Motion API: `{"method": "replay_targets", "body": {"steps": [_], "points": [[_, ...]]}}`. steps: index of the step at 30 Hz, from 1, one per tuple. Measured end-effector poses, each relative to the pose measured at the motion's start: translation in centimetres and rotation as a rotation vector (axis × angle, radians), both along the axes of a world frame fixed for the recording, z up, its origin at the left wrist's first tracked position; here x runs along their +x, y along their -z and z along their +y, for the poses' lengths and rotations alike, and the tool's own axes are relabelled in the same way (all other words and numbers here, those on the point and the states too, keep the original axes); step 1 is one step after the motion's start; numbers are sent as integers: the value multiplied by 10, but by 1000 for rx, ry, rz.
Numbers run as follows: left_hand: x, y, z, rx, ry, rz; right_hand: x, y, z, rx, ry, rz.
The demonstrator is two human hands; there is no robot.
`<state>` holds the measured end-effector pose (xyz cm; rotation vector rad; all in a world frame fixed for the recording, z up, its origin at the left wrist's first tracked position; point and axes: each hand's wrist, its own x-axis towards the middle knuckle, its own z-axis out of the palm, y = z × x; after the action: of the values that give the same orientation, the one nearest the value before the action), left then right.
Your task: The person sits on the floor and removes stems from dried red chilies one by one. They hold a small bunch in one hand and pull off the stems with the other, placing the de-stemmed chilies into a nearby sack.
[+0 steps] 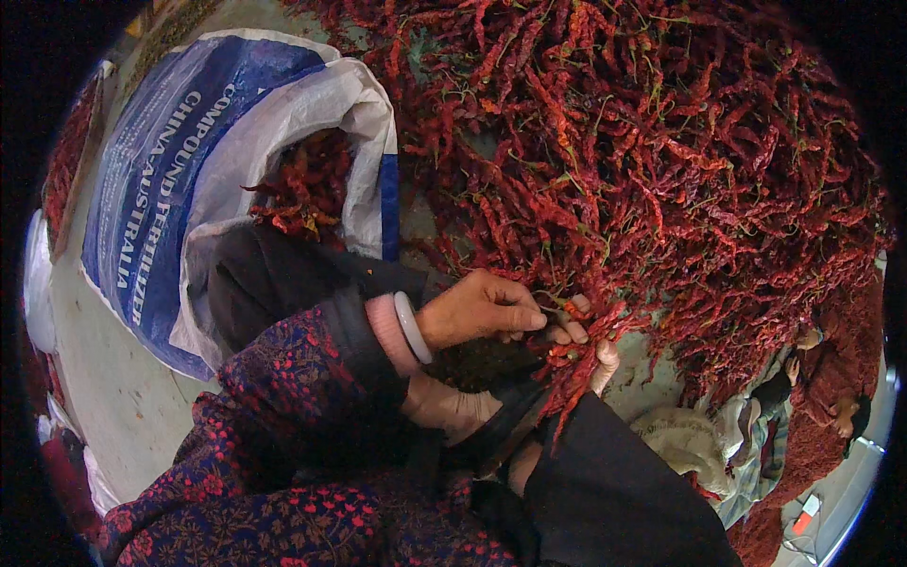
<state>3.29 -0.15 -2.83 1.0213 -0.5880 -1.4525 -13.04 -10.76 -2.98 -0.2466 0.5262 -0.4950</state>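
Note:
My left hand, with a white bangle and pink cuff at the wrist, is palm down with thumb and forefinger pinched together. Its fingertips appear to hold the stem of a dried chili. Just beside it, my right hand clasps a bunch of dried red chilies that hangs downwards. The bunch hides most of this hand; some fingertips and the thumb show around it. Past both hands spreads a large heap of dried red chilies, many with pale stems. Dark cloth covers the lap below.
An open woven fertilizer sack, printed with writing, stands left with dark chilies inside. Another person's hand shows at right, near a pale cloth bundle. A white-and-orange object with a cord lies at lower right.

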Motion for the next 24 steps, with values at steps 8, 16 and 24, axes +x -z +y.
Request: {"method": "replay_targets", "body": {"steps": [8, 16, 24], "points": [[-11, 3, -1, 212, -116, 300, -4, 3, -1, -69, -54, 213], [-17, 10, -1, 210, -280, 503, -1, 8, 4, -142, -124, 171], [-15, 11, 0, 196, -352, 495, 1, 13, -1, -72, -56, 86]]}}
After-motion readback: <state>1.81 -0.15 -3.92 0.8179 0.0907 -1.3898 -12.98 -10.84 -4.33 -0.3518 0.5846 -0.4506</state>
